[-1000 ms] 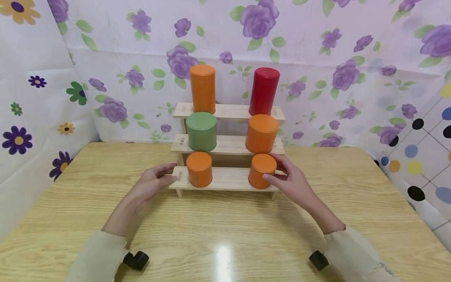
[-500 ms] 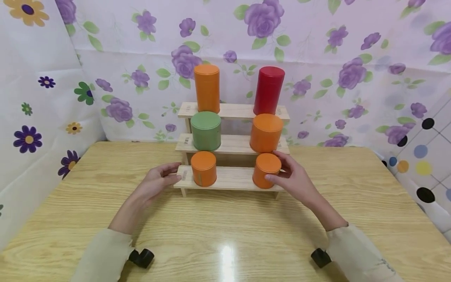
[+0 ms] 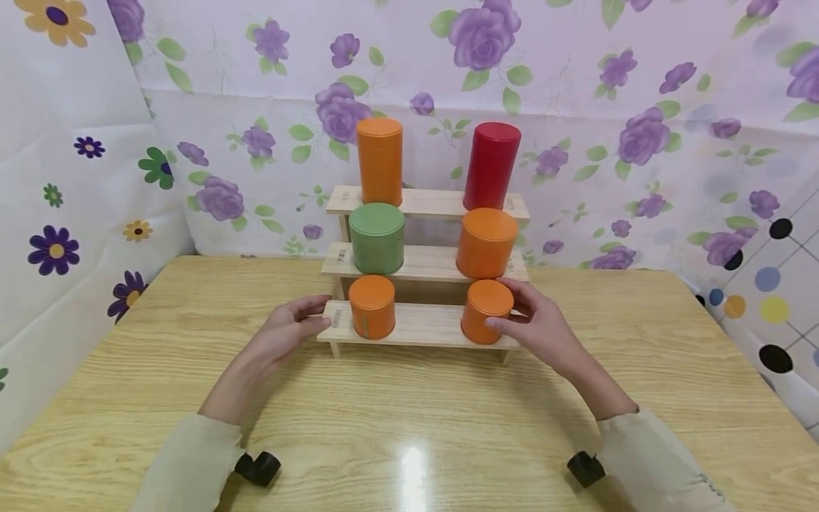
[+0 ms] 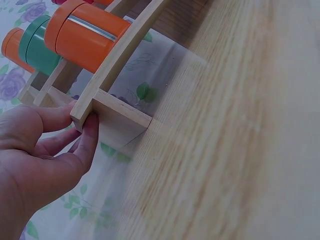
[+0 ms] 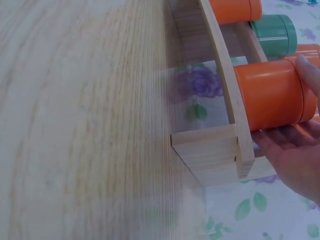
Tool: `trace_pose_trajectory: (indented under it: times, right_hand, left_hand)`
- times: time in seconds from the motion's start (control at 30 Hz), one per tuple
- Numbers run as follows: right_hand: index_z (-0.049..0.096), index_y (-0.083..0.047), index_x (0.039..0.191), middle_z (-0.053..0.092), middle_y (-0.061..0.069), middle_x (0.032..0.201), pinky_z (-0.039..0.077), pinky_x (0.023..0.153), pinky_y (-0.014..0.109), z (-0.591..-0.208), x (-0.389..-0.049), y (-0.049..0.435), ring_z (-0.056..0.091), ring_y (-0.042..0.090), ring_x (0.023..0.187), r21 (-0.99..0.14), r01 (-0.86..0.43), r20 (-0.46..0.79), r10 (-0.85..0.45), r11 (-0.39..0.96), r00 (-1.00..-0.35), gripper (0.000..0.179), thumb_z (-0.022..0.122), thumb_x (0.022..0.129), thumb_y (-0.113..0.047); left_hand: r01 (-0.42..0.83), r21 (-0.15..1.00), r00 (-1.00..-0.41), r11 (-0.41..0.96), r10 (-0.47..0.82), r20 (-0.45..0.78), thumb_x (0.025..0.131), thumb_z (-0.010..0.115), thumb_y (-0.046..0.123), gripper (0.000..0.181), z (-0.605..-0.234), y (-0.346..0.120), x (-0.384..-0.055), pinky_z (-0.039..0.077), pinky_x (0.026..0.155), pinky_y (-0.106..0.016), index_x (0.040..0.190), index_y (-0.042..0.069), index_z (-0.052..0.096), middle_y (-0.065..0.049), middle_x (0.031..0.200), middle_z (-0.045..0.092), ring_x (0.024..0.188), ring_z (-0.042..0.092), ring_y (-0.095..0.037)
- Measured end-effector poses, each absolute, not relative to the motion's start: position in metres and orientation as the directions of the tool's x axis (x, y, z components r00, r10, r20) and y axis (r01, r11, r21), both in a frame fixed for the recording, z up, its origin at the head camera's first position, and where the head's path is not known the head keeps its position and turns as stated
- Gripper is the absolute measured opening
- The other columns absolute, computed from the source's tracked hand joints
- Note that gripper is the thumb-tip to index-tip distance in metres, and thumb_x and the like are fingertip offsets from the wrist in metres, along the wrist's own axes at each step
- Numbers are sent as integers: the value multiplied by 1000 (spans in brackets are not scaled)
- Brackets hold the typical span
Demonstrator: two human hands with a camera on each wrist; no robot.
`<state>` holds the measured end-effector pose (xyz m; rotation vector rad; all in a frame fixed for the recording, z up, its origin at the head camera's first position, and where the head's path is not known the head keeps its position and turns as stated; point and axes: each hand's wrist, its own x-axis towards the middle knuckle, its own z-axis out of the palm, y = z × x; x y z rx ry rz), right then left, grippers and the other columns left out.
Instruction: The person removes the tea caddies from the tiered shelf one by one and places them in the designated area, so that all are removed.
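So left hand (image 3: pixel 283 333) pinched the wooden rack (image 3: pixel 427 262) (bottom step (image 3: pixel 425 323), left end), right hand (image 3: pixel 542 327) gripped the front-right orange tin (image 3: pixel 480 313).

The right hand (image 3: pixel 540 331) partly hides 1 orange tin (image 3: pixel 480 314); 2 sleeves (image 3: pixel 190 462) are cut off.

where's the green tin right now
In the head view, the green tin stands on the left of the middle shelf, between the tall orange tin behind and a small orange tin in front.
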<state>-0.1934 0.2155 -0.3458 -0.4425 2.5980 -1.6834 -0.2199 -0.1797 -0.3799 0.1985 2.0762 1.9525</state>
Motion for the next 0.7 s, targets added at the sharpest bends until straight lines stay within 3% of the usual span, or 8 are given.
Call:
trace_pose_trajectory:
  times: [0.7]
  right_hand:
    - [44,-7,144,53,13,134,51,88,28,-324,-186,232,55,30,116,-888,-221,107,-288,403,-952,65,73,88,-21]
  left_hand:
    - [-64,995,-950,80,299,-85,98,52,0,55,-380,-182,-219,45,91,-18,146,-12,27,-28,138,36,104,50,-11]
